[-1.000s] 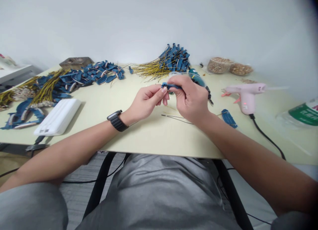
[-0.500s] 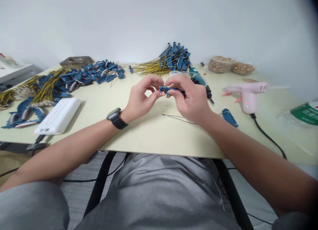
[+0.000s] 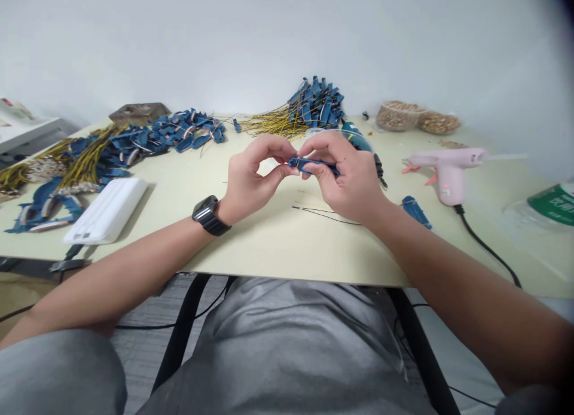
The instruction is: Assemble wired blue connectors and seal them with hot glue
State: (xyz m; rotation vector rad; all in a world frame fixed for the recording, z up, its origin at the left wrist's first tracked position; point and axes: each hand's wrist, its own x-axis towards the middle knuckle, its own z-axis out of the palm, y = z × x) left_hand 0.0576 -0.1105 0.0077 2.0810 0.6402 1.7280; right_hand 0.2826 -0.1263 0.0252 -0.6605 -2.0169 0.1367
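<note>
Left hand [image 3: 253, 179] and right hand [image 3: 353, 177] pinch a blue piece [image 3: 307, 162] above the table [image 3: 269, 247], this one apparently unfinished, while a wired bunch [image 3: 316, 104] at twelve o'clock looks done and a loose strip [image 3: 416, 212] lies at four!

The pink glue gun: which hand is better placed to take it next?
Probably the right hand: it is nearer the pink glue gun. The left hand is farther away; both hands hold the blue piece.

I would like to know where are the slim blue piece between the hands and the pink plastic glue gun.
Slim blue piece [image 3: 304, 162], head view: its uncovered middle portion.
Pink plastic glue gun [image 3: 449, 174], head view: upper handle.
</note>
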